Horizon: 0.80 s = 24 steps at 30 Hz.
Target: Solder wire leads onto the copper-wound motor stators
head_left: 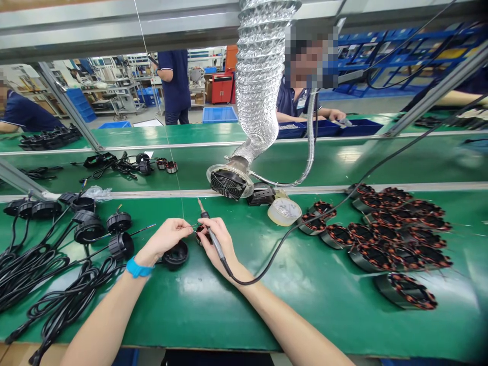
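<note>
My right hand [220, 241] is closed around a soldering iron [216, 243], whose tip points up and away from me. Its fingertips also meet at a small wound stator [199, 235], mostly hidden behind them. Close beside it, my left hand [171, 236] pinches a thin wire at the stator; where the wire leads is hard to make out. Below the left hand, a black round housing [176, 255] lies on the green bench. A fine strand [168, 137] hangs from above and comes down by the left fingertips. The iron's black cable [274, 256] loops over my right forearm.
Several wound stators [385, 249] are grouped at right. Black housings [88, 226] with coiled cables [72, 295] cover the left side. A fume duct with a fan grille [229, 183] hangs ahead, near a round clear tub [284, 211]. Across the bench, a person [297, 101] handles blue bins [360, 127].
</note>
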Available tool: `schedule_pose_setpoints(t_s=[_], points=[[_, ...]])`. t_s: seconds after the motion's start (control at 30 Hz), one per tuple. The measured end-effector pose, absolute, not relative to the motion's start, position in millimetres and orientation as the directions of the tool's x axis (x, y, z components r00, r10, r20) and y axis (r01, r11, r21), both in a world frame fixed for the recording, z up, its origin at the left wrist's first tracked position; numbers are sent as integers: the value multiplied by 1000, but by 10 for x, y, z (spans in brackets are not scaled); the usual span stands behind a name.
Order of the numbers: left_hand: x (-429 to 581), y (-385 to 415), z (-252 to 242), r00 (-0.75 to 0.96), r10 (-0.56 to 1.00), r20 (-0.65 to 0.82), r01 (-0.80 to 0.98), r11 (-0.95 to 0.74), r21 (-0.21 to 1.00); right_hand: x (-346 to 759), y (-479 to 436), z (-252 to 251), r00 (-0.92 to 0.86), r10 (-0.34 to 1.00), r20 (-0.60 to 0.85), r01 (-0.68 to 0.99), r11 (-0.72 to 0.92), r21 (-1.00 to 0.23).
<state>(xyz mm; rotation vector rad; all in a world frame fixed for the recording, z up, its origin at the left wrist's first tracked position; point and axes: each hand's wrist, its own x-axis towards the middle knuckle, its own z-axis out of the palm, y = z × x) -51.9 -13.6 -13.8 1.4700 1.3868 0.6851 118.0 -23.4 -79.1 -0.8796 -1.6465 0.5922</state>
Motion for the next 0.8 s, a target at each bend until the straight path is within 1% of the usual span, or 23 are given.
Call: schedule_pose_setpoints(t_s=[0.07,0.17,0.3,0.4,0.57,0.8], points=[[-515,-135,-138,191,960,-207,413,113,904,1149,-217,-794,-41,832,553,238,546,-804],[-495,-139,-138,185,964,-193,420,101,902,1114,-204,-795,-12,850,527,236,515,-824],[-463,-157,-133,187,970,-155,424,62,904,1147,-225,-814,-11,839,544,276,526,-804],[-452,-170,-122,180,971,-156,446,60,893,1207,-255,-838,-31,839,544,323,523,-789],[-459,-177,-124,189,966,-176,452,74,889,1235,-264,-877,-29,860,509,299,494,-817],[-474,-149,-170,164,970,-178,418,95,904,1211,-213,-913,-31,865,501,323,483,-814]])
